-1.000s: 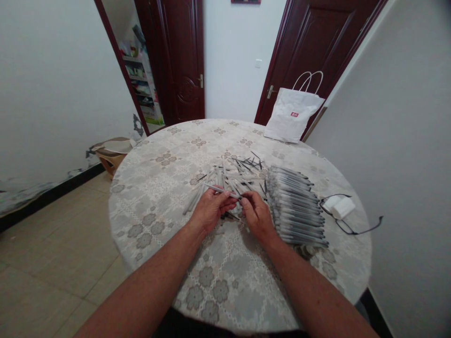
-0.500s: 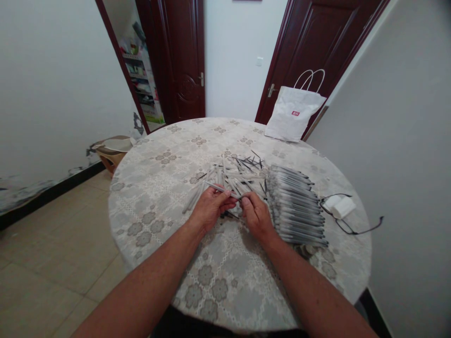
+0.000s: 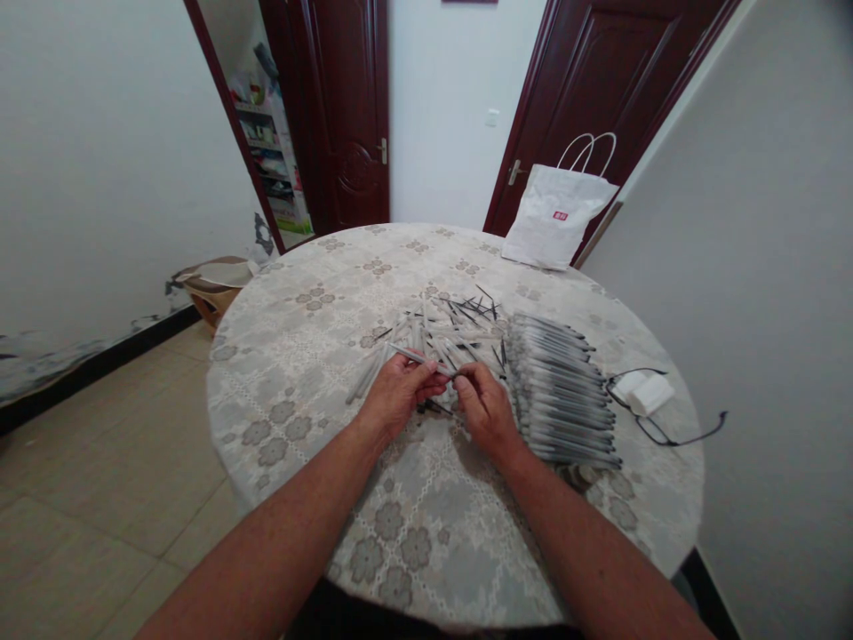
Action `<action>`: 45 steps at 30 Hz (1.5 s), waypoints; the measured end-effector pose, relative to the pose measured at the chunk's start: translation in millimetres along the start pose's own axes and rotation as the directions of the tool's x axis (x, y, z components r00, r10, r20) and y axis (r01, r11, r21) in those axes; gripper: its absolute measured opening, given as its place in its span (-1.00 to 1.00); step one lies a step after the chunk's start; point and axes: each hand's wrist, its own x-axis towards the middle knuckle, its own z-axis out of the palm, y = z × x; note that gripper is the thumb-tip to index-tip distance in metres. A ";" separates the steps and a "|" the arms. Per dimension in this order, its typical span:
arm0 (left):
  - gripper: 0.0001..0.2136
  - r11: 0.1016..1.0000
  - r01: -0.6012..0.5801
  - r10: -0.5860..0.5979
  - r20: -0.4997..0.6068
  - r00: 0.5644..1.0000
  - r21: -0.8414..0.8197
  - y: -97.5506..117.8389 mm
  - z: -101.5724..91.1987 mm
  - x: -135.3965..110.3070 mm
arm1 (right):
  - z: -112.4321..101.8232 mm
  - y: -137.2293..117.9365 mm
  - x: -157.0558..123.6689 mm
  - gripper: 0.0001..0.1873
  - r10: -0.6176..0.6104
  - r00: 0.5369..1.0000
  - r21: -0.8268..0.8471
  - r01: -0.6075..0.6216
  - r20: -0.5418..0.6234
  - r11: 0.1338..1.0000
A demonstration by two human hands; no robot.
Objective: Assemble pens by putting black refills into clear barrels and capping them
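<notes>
My left hand (image 3: 402, 388) pinches a slim, pale pen (image 3: 406, 354) between thumb and fingers, its free end pointing up and left. At the pen's near right end, my right hand (image 3: 486, 404) is closed, thumb and forefinger pressed together on its dark tip. Whether a separate small part sits in those fingers is hidden. Beyond both hands lies a loose heap of translucent pen barrels (image 3: 363, 378) and thin black pieces (image 3: 474, 308). A few dark pieces (image 3: 436, 408) show under my hands. Right of my right hand, a neat stack of pens (image 3: 566, 391) lies with dark ends facing right.
Black-framed glasses (image 3: 657, 436) and a white folded wad (image 3: 649, 393) rest right of the stack. A white paper bag (image 3: 560, 218) stands at the table's far right edge. Floral cloth covers the round table (image 3: 286, 480). A stool (image 3: 213, 283) is at the left wall.
My right fingertips have shifted very slightly at the pen's end. Both hands otherwise keep their places, and the view has moved a touch.
</notes>
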 end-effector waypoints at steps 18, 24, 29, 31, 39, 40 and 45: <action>-0.68 1.000 -0.008 0.008 -0.015 1.000 0.022 2.2 2.3 -1.0 | 0.8 -2.4 -1.5 -0.81 -0.028 1.000 -0.029 0.028 -0.010 0.999; -0.64 1.000 0.005 -0.005 0.009 1.000 0.026 0.8 3.0 -2.1 | 1.6 0.4 -0.3 -0.68 -0.014 0.999 -0.058 0.016 0.036 0.998; -0.64 0.999 0.000 -0.001 0.011 1.000 0.043 -0.6 2.6 -1.9 | 1.0 1.4 -0.9 -0.64 0.015 0.999 -0.019 -0.015 0.040 1.000; -0.65 0.999 -0.007 0.006 0.007 1.000 0.038 -0.5 2.0 -1.6 | -0.6 -1.7 -1.0 -0.74 -0.018 1.000 -0.023 0.018 0.019 1.000; -0.63 0.999 -0.003 0.002 0.009 1.000 0.037 -0.6 1.5 -0.7 | -0.3 -1.3 0.6 -0.72 -0.047 0.999 -0.072 0.049 0.020 0.996; -0.62 0.999 -0.001 0.000 0.011 1.000 0.038 -0.9 1.6 -0.7 | 0.4 0.5 0.5 -0.68 -0.024 0.999 -0.057 0.026 0.033 0.998; -0.64 0.999 0.004 -0.004 0.001 1.000 0.048 -0.2 2.7 -2.0 | 1.1 3.0 -1.2 -0.61 0.035 0.999 -0.005 -0.035 0.040 0.999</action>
